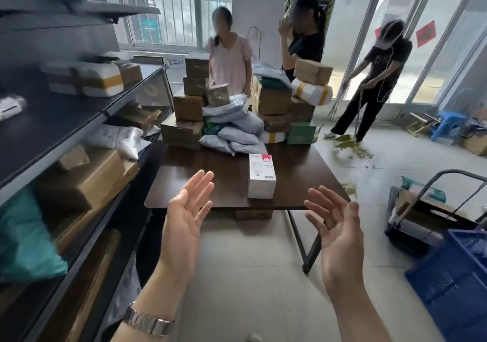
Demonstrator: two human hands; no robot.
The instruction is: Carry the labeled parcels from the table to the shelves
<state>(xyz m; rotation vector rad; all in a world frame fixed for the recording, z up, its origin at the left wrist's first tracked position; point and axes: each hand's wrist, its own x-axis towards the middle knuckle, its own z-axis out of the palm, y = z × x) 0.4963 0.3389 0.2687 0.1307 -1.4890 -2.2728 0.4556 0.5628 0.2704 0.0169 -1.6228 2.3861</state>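
Observation:
A white box (pixel 261 175) with a red mark on top stands alone near the front edge of the dark brown table (pixel 200 183). Behind it, cardboard boxes (pixel 188 107) and grey-blue mailer bags (pixel 234 128) are piled at the table's far end. My left hand (pixel 188 210) and my right hand (pixel 334 223) are both raised, palms facing each other, fingers spread and empty, a little short of the table's front edge. The white box lies between and beyond them. The dark shelves (pixel 66 131) run along the left and hold several parcels.
Three people stand past the table; one on the right (pixel 376 78) sweeps the floor. A hand trolley (pixel 432 210) and a blue plastic crate (pixel 453 283) sit at the right. A blue stool (pixel 445 124) is at the far right. Grey floor lies between me and the table.

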